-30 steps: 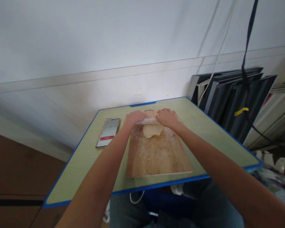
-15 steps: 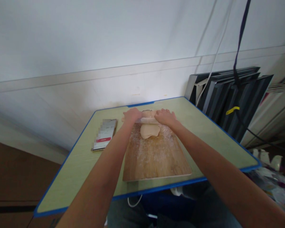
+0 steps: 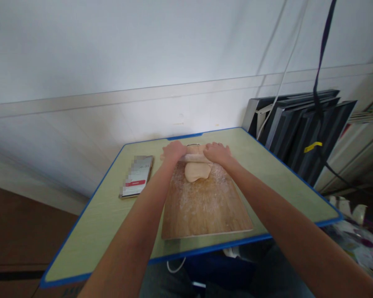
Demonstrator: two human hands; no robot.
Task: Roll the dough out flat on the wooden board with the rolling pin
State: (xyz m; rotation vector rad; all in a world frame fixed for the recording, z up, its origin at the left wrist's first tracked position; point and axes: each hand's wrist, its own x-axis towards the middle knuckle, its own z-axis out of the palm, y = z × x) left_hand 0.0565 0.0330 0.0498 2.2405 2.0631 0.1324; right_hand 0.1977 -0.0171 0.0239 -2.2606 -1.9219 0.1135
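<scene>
A floured rolling pin (image 3: pixel 194 158) lies crosswise over the far part of a wooden board (image 3: pixel 207 211). My left hand (image 3: pixel 175 150) is closed on its left end, and my right hand (image 3: pixel 216 152) grips the right end. Just on the near side of the pin, a flattened piece of pale dough (image 3: pixel 197 171) rests on the board. Whether the dough reaches under the pin is hard to see. White flour is dusted over the wood around it. Both forearms stretch forward, one on either side of the board.
A phone (image 3: pixel 137 177) with a lit screen lies left of the board on the pale green table (image 3: pixel 102 223), which has a blue edge. Dark flat panels (image 3: pixel 301 120) lean against the wall at right. A dark strap (image 3: pixel 321 62) hangs before them.
The camera view has shifted slightly. Both hands stay on the rolling pin in nearly the same place, and the dough looks almost unchanged.
</scene>
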